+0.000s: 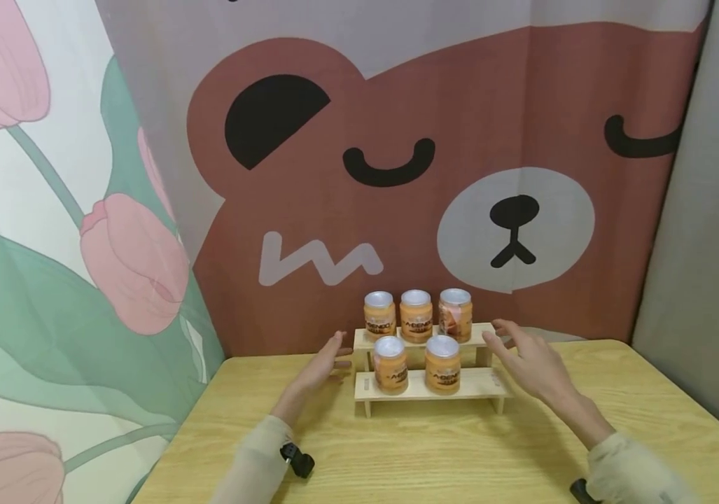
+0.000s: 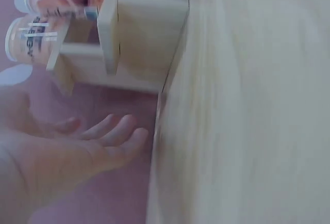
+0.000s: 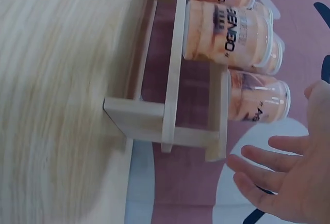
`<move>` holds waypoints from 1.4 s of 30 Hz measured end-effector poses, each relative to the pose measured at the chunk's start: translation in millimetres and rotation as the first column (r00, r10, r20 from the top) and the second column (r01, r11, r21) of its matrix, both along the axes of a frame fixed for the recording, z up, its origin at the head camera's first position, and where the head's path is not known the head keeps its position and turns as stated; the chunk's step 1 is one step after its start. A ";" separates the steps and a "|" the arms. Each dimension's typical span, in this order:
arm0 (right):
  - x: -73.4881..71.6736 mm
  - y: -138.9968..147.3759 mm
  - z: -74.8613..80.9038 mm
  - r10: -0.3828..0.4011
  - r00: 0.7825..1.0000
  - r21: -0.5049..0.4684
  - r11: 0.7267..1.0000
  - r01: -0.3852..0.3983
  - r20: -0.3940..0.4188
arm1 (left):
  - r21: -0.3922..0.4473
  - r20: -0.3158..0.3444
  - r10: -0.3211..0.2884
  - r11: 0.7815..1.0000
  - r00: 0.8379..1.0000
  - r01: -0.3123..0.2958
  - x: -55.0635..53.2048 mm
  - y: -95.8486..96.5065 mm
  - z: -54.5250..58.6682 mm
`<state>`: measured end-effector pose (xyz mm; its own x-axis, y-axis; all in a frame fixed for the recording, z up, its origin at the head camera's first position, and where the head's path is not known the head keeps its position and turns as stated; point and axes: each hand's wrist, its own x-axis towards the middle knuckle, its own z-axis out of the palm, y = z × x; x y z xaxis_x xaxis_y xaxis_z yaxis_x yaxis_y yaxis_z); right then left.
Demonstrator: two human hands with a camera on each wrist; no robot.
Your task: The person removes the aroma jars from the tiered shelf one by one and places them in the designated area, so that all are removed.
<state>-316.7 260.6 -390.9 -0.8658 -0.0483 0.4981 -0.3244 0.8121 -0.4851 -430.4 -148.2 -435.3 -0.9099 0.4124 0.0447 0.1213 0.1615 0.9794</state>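
A two-tier wooden display stand (image 1: pixel 367 385) bears orange cans with silver lids and dark lettering. On its upper shelf stand three cans, among them a right-hand can (image 1: pixel 456 318); the lower shelf carries two, a left one (image 1: pixel 391 367) and a right one (image 1: pixel 442 365). My left hand (image 1: pixel 321 365) is beside the stand's left end, fingers extended and holding nothing; the left wrist view shows a gap to the wood. At the right end, my right hand (image 1: pixel 534 358) is spread close to the upper shelf; whether its fingertips touch the wood, I cannot tell.
The stand rests near the back of a light wood-grain table (image 1: pixel 397 455). Right behind the table hangs a curtain (image 1: pixel 309 315) printed with a brown bear. A tulip-patterned cloth (image 1: pixel 50 280) hangs at the left, and a grey panel (image 1: pixel 706 210) stands at the right.
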 end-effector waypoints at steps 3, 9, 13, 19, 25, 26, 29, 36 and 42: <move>-0.6 -4.9 -1.1 -0.005 1.000 -0.036 0.999 0.004 -0.028 | 0.126 0.074 0.040 0.991 0.996 -0.049 1.3 10.2 -1.9; -3.9 -11.2 -9.0 -0.003 0.998 -0.065 0.998 -0.001 -0.066 | 0.241 0.123 0.081 0.964 0.989 -0.109 10.5 34.5 2.7; -5.0 -15.4 -13.6 0.009 0.997 -0.079 0.997 -0.016 -0.078 | 0.250 0.089 0.145 0.954 0.985 -0.163 15.4 46.2 2.9; -5.5 -24.4 -20.8 0.022 0.998 -0.106 0.994 -0.027 -0.055 | 0.185 0.028 0.189 0.964 0.982 -0.191 16.6 50.1 -5.4; -7.0 -34.6 -27.8 0.023 0.999 -0.113 0.993 -0.027 -0.034 | 0.183 0.045 0.172 0.967 0.984 -0.178 15.1 49.9 -11.1; -7.3 -35.5 -29.2 0.026 0.999 -0.110 0.993 -0.029 -0.034 | 0.184 0.045 0.169 0.967 0.985 -0.174 14.9 50.3 -11.2; -7.8 -37.7 -35.2 0.032 0.999 -0.101 0.994 -0.033 -0.017 | 0.176 0.042 0.157 0.971 0.987 -0.162 15.1 51.0 -12.6; -7.9 -42.2 -50.2 0.113 0.990 -0.170 0.981 -0.097 0.081 | 0.170 0.054 0.142 0.974 0.988 -0.150 13.2 53.6 -17.8; -17.1 -51.5 -59.2 0.251 0.966 -0.247 0.942 -0.228 0.066 | 0.136 0.005 0.171 0.976 0.985 -0.170 8.8 48.8 -13.7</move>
